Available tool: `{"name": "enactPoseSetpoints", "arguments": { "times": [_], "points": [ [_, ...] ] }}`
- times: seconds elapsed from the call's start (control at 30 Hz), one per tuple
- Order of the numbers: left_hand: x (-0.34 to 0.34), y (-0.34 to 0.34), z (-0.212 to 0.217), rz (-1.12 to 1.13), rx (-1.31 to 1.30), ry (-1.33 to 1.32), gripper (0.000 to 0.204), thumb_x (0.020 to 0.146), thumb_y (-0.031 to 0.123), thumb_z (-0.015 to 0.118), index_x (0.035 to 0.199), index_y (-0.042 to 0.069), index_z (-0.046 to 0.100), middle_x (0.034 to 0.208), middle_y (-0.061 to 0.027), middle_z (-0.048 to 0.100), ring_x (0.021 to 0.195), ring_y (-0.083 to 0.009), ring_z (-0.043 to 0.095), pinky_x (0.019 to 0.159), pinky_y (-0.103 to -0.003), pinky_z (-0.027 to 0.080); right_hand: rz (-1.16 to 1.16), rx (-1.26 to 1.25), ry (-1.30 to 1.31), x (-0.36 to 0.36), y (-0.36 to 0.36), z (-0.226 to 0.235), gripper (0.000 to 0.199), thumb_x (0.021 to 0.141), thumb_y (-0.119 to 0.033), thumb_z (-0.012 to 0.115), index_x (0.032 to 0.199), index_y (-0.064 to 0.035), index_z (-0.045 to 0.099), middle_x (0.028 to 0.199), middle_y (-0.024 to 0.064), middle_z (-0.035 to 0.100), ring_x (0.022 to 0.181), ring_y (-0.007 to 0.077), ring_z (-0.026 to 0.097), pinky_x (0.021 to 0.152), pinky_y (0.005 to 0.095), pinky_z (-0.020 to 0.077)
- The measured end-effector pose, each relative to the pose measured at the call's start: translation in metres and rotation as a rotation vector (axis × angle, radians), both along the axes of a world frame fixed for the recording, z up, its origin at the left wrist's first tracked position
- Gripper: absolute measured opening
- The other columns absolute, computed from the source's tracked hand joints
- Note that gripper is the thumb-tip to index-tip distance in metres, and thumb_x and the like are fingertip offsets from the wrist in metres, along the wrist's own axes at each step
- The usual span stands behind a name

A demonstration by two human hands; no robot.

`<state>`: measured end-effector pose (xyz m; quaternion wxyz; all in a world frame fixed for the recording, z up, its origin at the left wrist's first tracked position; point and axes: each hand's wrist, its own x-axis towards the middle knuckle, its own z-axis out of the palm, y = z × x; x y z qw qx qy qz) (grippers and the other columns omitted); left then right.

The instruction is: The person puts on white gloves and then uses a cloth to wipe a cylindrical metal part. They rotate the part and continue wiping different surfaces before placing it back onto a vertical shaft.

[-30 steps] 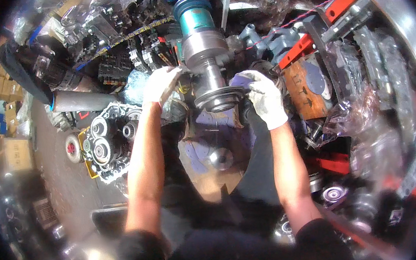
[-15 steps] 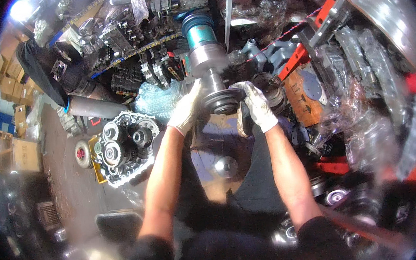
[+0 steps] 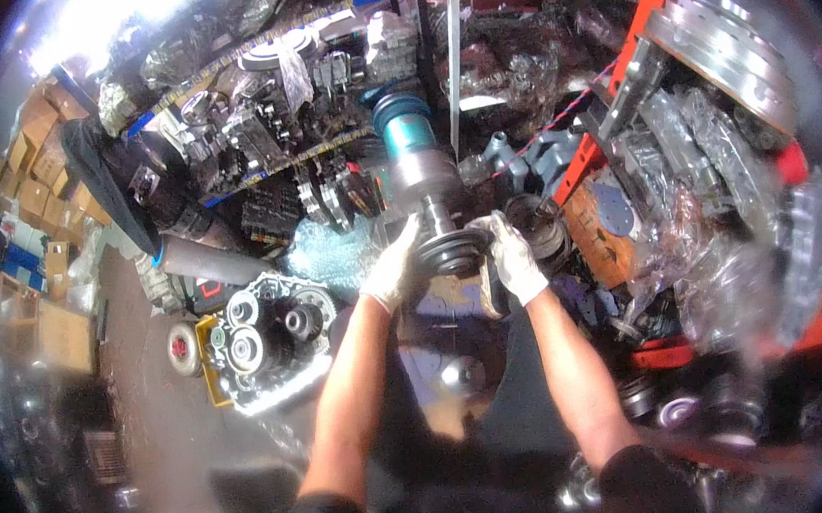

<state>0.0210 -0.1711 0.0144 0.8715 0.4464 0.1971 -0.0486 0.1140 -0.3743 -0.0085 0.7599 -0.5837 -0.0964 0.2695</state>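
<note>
My left hand [image 3: 394,270], in a white glove, closes on the left side of a dark, stepped metal disc [image 3: 452,252]; some of its fingers are hidden. On the disc's right rim is my right hand [image 3: 514,260], gloved alike, with fingers and thumb closed round the edge. Directly above the disc, a narrow bright steel shaft [image 3: 438,212] runs up to a thick steel collar [image 3: 423,174] and a teal cylinder [image 3: 407,136]. Whether the disc is fixed to this shaft or only meets it, I cannot tell. Below lies a small silver round piece [image 3: 462,375].
At left, an open gear housing [image 3: 276,344] with several gears stands by a yellow crate [image 3: 211,360]. Shelves [image 3: 274,171] of metal parts line the back. On the right are a red frame [image 3: 581,169], plastic-wrapped parts [image 3: 716,237] and stacked metal rings [image 3: 723,58].
The whole view has shifted, so the surroundings, disc, cylinder and both hands appear lower, and more of the back shelves shows. Both hands keep their hold on the disc.
</note>
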Motion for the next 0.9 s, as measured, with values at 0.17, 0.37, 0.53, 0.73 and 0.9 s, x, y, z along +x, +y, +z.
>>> {"name": "enactPoseSetpoints", "arguments": {
  "times": [0.17, 0.37, 0.53, 0.73, 0.9],
  "points": [
    [0.000, 0.006, -0.001, -0.092, 0.086, 0.056, 0.078, 0.106, 0.065, 0.057, 0.144, -0.003, 0.058, 0.125, -0.0130, 0.071, 0.111, -0.0255, 0.068, 0.101, -0.043, 0.054, -0.036, 0.080, 0.091, -0.001, 0.001, -0.001, 0.054, 0.118, -0.044, 0.039, 0.117, -0.0003, 0.071, 0.113, 0.0110, 0.075, 0.108, 0.0201, 0.068, 0.103, 0.0374, 0.0513],
    [0.001, 0.003, -0.005, -0.041, -0.029, -0.010, 0.067, 0.107, 0.060, 0.059, 0.151, 0.010, 0.057, 0.137, -0.0123, 0.068, 0.124, -0.0261, 0.064, 0.107, -0.050, 0.051, -0.095, 0.186, 0.192, 0.004, 0.004, -0.010, 0.048, 0.117, -0.041, 0.045, 0.111, -0.0017, 0.072, 0.106, 0.0122, 0.077, 0.101, 0.0230, 0.070, 0.098, 0.0389, 0.0536],
    [0.002, 0.003, -0.003, -0.079, -0.162, -0.045, 0.064, 0.107, 0.058, 0.060, 0.150, 0.010, 0.057, 0.140, -0.0121, 0.066, 0.120, -0.0247, 0.066, 0.103, -0.046, 0.054, -0.116, 0.170, 0.154, 0.004, 0.006, -0.012, 0.043, 0.116, -0.037, 0.048, 0.111, -0.0018, 0.072, 0.106, 0.0111, 0.076, 0.102, 0.0223, 0.070, 0.098, 0.0383, 0.0537],
    [0.001, 0.002, -0.007, -0.088, -0.211, -0.085, 0.054, 0.111, 0.050, 0.057, 0.149, 0.012, 0.058, 0.137, -0.0116, 0.067, 0.118, -0.0235, 0.067, 0.103, -0.042, 0.056, -0.096, 0.179, 0.135, -0.003, 0.006, -0.002, 0.039, 0.115, -0.036, 0.051, 0.112, -0.0032, 0.072, 0.106, 0.0095, 0.075, 0.103, 0.0207, 0.069, 0.099, 0.0375, 0.0518],
    [0.002, 0.003, -0.006, -0.072, -0.193, -0.054, 0.052, 0.112, 0.049, 0.056, 0.144, 0.009, 0.062, 0.131, -0.0123, 0.070, 0.115, -0.0221, 0.068, 0.101, -0.042, 0.056, -0.115, 0.184, 0.186, -0.007, 0.007, 0.003, 0.037, 0.115, -0.035, 0.052, 0.112, -0.0043, 0.072, 0.106, 0.0085, 0.075, 0.102, 0.0200, 0.069, 0.099, 0.0373, 0.0515]
  ]
}}
